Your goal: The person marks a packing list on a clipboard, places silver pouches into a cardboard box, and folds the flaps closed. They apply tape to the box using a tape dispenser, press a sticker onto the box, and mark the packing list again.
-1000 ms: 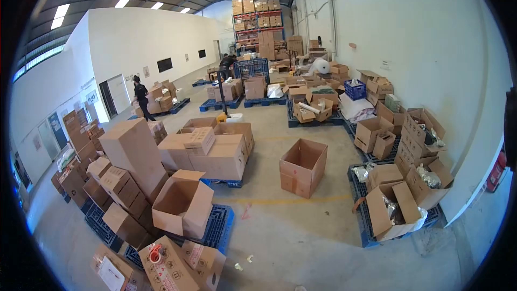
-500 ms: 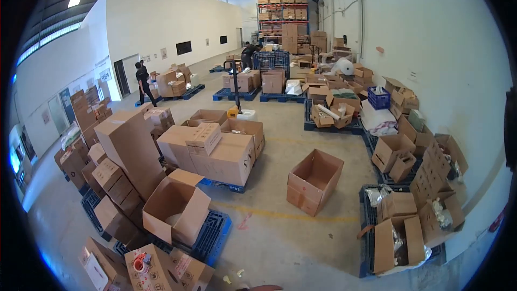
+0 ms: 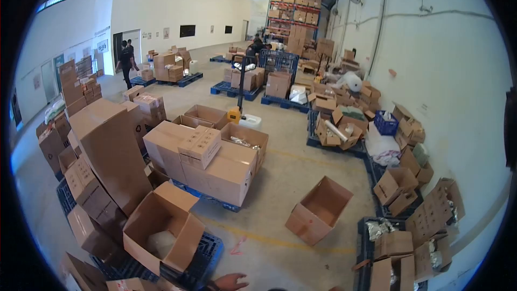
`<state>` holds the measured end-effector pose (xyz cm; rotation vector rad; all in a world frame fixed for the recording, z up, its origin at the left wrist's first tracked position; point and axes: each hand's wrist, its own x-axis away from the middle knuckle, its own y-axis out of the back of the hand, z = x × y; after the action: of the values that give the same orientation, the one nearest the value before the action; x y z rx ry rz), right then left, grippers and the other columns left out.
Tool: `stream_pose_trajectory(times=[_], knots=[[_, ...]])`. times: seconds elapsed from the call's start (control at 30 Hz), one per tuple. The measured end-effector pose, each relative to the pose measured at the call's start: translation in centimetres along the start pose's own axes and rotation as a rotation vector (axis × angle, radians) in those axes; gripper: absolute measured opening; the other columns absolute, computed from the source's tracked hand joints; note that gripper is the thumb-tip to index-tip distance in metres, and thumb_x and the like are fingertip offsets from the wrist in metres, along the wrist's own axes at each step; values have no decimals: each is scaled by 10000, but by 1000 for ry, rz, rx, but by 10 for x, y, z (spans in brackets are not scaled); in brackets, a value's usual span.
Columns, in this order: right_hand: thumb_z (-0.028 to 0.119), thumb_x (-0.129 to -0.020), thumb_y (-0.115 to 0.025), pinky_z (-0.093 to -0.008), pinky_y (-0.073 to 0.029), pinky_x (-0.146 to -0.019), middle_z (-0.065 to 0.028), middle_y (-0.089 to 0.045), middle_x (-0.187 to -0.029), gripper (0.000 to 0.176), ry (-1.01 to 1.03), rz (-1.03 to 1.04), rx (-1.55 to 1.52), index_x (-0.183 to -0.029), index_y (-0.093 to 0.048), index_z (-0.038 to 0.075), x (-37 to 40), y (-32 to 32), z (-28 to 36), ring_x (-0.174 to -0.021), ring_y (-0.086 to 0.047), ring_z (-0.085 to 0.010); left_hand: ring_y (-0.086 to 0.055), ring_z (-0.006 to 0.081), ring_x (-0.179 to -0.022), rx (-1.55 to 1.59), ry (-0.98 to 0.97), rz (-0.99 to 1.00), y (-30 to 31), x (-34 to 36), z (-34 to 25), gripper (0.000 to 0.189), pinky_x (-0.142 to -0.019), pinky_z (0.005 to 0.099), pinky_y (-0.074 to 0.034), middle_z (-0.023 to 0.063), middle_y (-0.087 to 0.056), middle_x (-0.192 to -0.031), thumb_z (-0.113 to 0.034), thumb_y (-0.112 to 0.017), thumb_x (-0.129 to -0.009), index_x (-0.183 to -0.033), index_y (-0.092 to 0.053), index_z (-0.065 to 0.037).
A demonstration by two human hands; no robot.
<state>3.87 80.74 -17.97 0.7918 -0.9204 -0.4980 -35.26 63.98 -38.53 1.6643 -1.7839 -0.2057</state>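
Note:
At the bottom edge, left of centre, my left hand (image 3: 230,282) shows with its fingers apart and nothing in it. A dark band or cuff is at its wrist. The hand is nearest to a blue pallet (image 3: 210,250) bearing an open cardboard box (image 3: 186,240) with whitish translucent material inside. My right hand cannot be made out. On the floor ahead to the right stands an empty, open cardboard box (image 3: 321,207). Large closed cartons (image 3: 221,175) rest on a pallet in the middle, with a smaller carton (image 3: 200,145) on top.
A pallet jack handle (image 3: 242,86) rises behind the middle cartons. Tall boxes (image 3: 110,151) stand at the left. Along the right wall are pallets with open boxes (image 3: 396,183) and a blue crate (image 3: 385,123). One person (image 3: 126,63) is near the doorway; others are bent near the back pallets.
The view has tilted and shifted, and the near boxes sit lower in it. My left hand now shows more clearly at the bottom. The person at the left is nearer the doorway, where another person now shows.

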Motion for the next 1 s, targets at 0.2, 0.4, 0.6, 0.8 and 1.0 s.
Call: stream_pose_trajectory(times=[0.2,0.4,0.6,0.8,1.0], knots=[[276,-982,-492,-406,-480,-743,-188,-639,-890,312,144,-34,285,-979,-622,-7,-98,78,60,-824,-619,-297,-619,321,-1112,97,-204,-140,123,-66,-101,641,-967,381,-470,194,-570,-1309,-482,-592,-921,-1361,-491,-27],[304,-990,-486,-405,-466,-708,-152,-645,-857,333,363,6,207,-978,-635,5,-222,154,120,-747,-578,-280,-674,252,-989,184,-387,-158,169,-169,-175,497,-970,372,-474,167,-659,-1145,-360,-669,-905,-1258,-592,-19],[364,-983,-494,-385,-493,-796,-140,-697,-1022,385,723,112,-114,-1119,-655,41,-366,193,135,-911,-651,-274,-534,309,-1166,192,-366,50,237,-251,-216,647,-1015,426,-411,153,-526,-1339,-441,-618,-920,-1404,-452,-45],[328,-928,-613,-383,-515,-809,-158,-698,-1011,390,634,181,-369,-1125,-634,-7,-423,239,194,-909,-664,-258,-615,172,-898,651,-13,-438,266,-266,-191,392,-784,340,-519,59,-650,-997,-310,-658,-936,-1175,-570,-12],[280,-874,-702,-325,-542,-721,-105,-677,-845,323,810,265,-674,-1074,-638,34,-475,191,215,-747,-667,-245,-630,156,-769,830,15,-654,279,-253,-198,284,-672,331,-540,55,-654,-906,-270,-632,-953,-1090,-621,-20]])
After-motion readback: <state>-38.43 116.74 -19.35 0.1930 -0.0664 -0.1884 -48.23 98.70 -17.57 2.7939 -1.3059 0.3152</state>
